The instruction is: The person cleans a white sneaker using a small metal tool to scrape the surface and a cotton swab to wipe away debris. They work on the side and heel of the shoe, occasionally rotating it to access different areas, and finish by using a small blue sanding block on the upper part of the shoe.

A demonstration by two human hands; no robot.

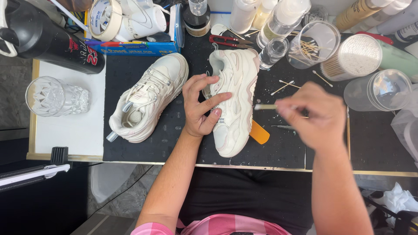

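Two cream sneakers lie on a black mat (143,150). My left hand (201,104) rests on the side of the right-hand sneaker (235,93), which lies on its side; thumb and fingers press its upper. My right hand (314,114) is blurred and pinches a cotton swab (265,106), whose tip points at that sneaker's sole edge. The other sneaker (148,98) sits apart to the left, with its laces showing.
An orange tool (260,132) sticks out from under the held sneaker. Loose swabs (282,87), red scissors (228,41), bottles, clear cups of swabs (313,41) and a small glass jar (273,52) crowd the back. A cut glass (54,96) and tape roll (104,17) stand left.
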